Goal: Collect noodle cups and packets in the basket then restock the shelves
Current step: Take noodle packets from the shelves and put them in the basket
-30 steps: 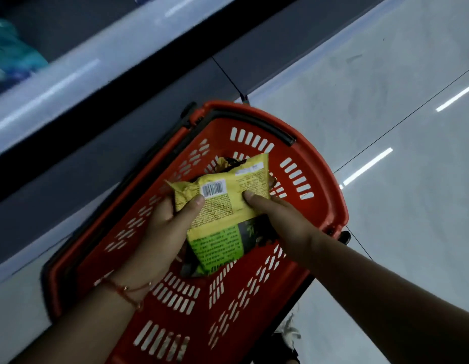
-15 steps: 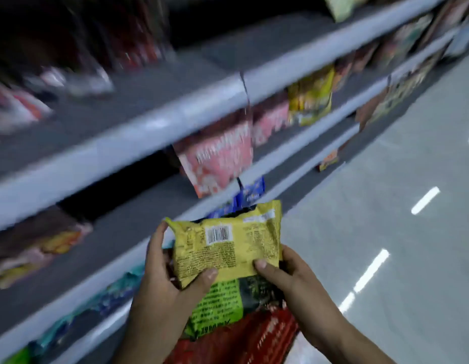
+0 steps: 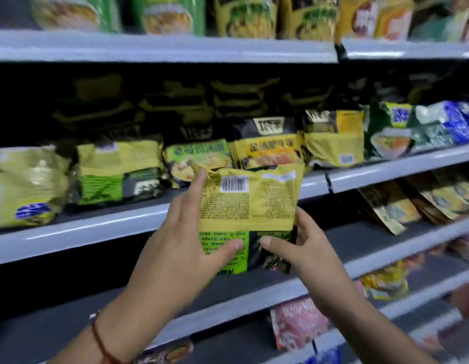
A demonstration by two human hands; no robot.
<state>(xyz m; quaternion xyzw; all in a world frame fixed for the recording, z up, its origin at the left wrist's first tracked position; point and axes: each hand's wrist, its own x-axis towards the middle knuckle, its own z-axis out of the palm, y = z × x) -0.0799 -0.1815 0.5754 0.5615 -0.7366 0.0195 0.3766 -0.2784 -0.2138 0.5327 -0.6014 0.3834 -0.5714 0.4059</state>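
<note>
A yellow, green and black noodle packet (image 3: 250, 203) with a barcode on its back is held up in front of the middle shelf (image 3: 102, 229). My left hand (image 3: 180, 245) grips its left side, thumb across the green part. My right hand (image 3: 304, 248) grips its right lower corner, thumb on the black part. Similar yellow packets (image 3: 117, 172) lie in a row on that shelf behind it. The basket is out of view.
An upper shelf (image 3: 162, 48) carries green and yellow packs. Blue-and-white packets (image 3: 443, 124) sit at the right of the middle shelf. Lower shelves (image 3: 385, 253) hold tilted yellow packets and pink packets (image 3: 299, 321), with bare stretches at the left.
Both hands lifted the packet out of the red basket and up to middle-shelf height. The view swung from the floor and basket up to the shelves.
</note>
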